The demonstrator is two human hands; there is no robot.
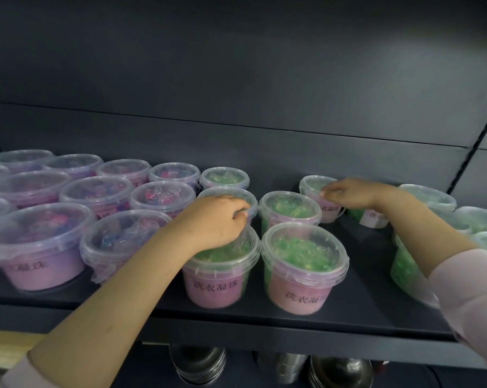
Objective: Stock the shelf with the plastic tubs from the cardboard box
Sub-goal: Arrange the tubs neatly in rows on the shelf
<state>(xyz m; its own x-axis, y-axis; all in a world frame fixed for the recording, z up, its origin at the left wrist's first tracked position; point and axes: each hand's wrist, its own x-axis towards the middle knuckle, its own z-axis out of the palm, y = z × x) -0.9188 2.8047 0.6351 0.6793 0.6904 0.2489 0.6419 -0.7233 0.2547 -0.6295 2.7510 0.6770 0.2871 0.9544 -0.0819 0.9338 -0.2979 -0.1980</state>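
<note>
Clear plastic tubs with pink labels stand in rows on a dark shelf (362, 303). My left hand (217, 219) reaches over a front green tub (217, 284) and curls its fingers on the lid rim of the green tub behind it (208, 193). Further right, at the back, my right hand (354, 193) grips another green tub (311, 186) from above, with the fingers over its lid. Two more green tubs (301, 264) stand between my hands. The cardboard box is not in view.
Several purple-filled tubs (41, 247) fill the shelf's left side. More green tubs (430, 196) crowd the far right. A bare strip of shelf lies in front of my right hand. Metal bowls (200, 362) sit on the level below. The dark back panel is close behind.
</note>
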